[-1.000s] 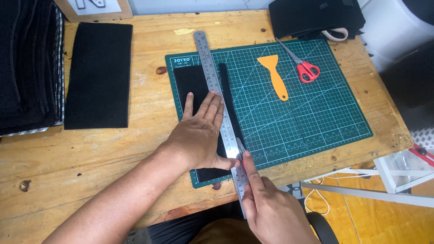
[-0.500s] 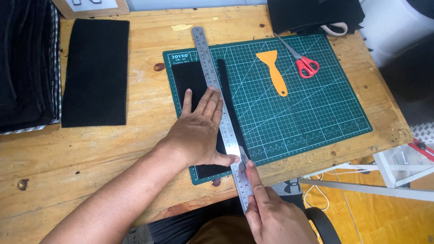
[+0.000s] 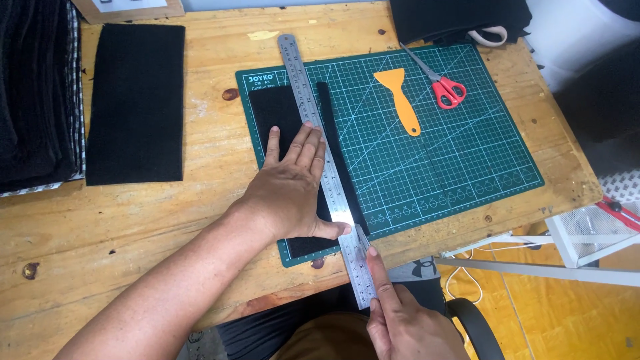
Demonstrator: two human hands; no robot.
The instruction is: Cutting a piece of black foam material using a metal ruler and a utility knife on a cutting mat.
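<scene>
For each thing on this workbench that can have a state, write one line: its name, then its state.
Left hand: flat, pressing the steel ruler.
Right hand: gripping a small blade at the ruler's edge.
Steel ruler: lying along the black felt piece.
Black felt piece: flat on the cutting mat.
Scissors: closed.
Orange scraper: lying unused.
Black felt sheet: flat on the table.

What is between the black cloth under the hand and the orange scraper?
In the head view, the steel ruler and a thin black strip lie between the black cloth and the orange scraper, then bare green cutting mat.
</scene>
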